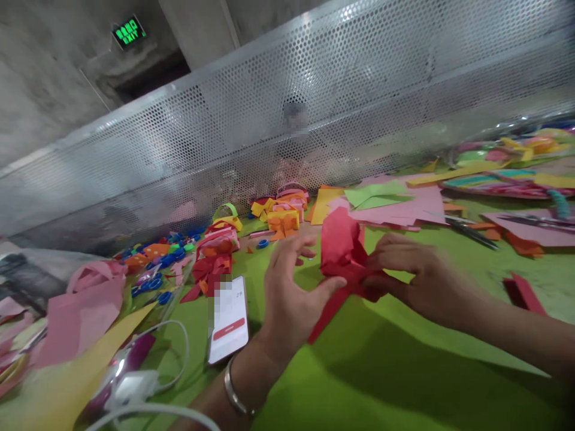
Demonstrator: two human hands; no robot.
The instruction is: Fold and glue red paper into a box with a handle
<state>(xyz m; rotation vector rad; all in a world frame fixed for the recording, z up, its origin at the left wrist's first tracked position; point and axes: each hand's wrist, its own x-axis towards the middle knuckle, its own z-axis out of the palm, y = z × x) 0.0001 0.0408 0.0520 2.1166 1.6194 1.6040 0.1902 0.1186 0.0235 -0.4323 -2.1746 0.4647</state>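
I see the green counter (287, 401) under both hands. Between them is the red paper (339, 242), its long strip slanting back toward me. My right hand (411, 266), nearer, pinches it; my left hand (287, 299) is open, thumb touching it.

The left hand (294, 287) is reaching up with its fingers loosely curled and its thumb extending inward. The right hand (406, 269) is pinching between thumb and fingers, its forearm (507, 326) slanting in from the right side.
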